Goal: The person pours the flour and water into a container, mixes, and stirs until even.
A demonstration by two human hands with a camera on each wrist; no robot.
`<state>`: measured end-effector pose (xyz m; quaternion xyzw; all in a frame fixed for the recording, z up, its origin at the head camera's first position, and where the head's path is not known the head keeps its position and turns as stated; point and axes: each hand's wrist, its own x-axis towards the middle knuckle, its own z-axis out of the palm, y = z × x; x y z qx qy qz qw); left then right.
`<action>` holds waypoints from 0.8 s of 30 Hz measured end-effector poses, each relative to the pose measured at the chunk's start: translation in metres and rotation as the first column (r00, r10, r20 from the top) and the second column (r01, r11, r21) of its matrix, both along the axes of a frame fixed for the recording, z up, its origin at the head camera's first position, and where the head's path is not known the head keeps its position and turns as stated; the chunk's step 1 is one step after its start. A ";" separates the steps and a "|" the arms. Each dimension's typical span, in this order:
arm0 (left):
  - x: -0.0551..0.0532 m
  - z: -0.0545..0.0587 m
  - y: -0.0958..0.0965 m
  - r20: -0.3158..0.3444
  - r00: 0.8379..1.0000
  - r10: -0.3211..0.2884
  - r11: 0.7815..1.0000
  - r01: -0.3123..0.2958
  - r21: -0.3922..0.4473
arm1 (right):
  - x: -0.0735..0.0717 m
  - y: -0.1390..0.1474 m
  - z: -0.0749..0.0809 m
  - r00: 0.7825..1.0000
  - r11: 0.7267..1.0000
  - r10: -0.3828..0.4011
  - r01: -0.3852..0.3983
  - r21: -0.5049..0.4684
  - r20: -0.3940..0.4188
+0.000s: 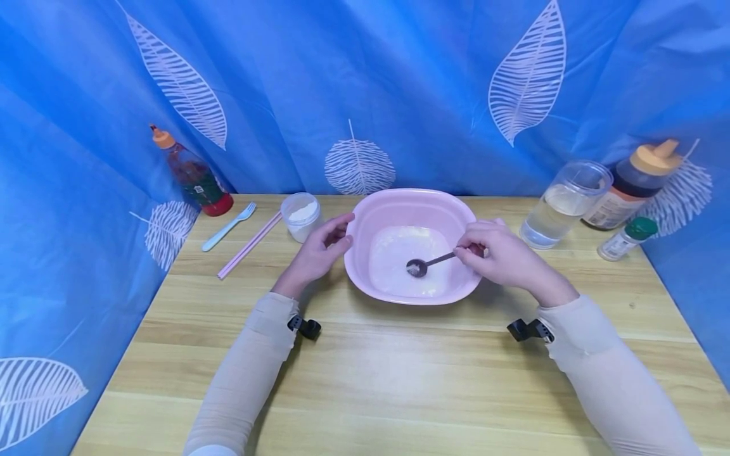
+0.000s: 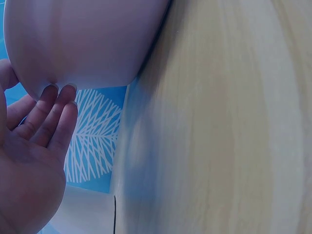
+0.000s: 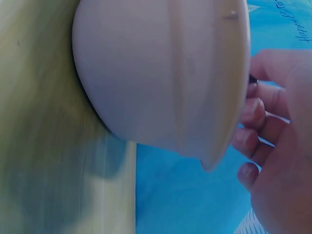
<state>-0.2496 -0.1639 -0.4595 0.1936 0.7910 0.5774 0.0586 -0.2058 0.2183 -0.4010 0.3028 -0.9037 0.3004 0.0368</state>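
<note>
A pink basin [image 1: 365, 288] stands on the table, with some whitish material and glints on its floor. At its left side my left hand [image 1: 319, 253] holds the rim, its fingertips [image 2: 68, 92] against the outer wall and the thumb near the edge. Over the right rim, my right hand [image 1: 499, 253] pinches the handle of a dark spoon [image 1: 441, 258]. The spoon's bowl is low inside the basin with a little white stuff in it. In the right wrist view the basin wall [image 3: 141, 73] hides most of the spoon.
Left of the basin are an open jar of white powder [image 1: 302, 218], pink chopsticks [image 1: 249, 246], a light blue fork [image 1: 228, 227] and a red sauce bottle [image 1: 199, 180]. On the right stand a cup of clear liquid [image 1: 556, 212], a dark sauce bottle [image 1: 621, 196] and a green-capped shaker [image 1: 624, 240].
</note>
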 end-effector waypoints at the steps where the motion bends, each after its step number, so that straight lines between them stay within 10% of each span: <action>1: 0.000 0.000 0.000 -0.001 1.000 0.000 1.000 0.000 -0.001 | 0.000 0.000 0.000 1.000 1.000 0.017 -0.017 0.000 -0.004; 11: 0.003 0.002 -0.001 -0.006 1.000 -0.004 1.000 0.004 0.005 | -0.005 -0.031 -0.004 0.991 0.990 0.133 -0.133 0.038 0.016; 24: 0.002 0.001 0.000 -0.015 1.000 -0.016 1.000 0.016 0.022 | -0.018 -0.040 0.003 0.983 0.975 -0.180 0.185 0.120 -0.046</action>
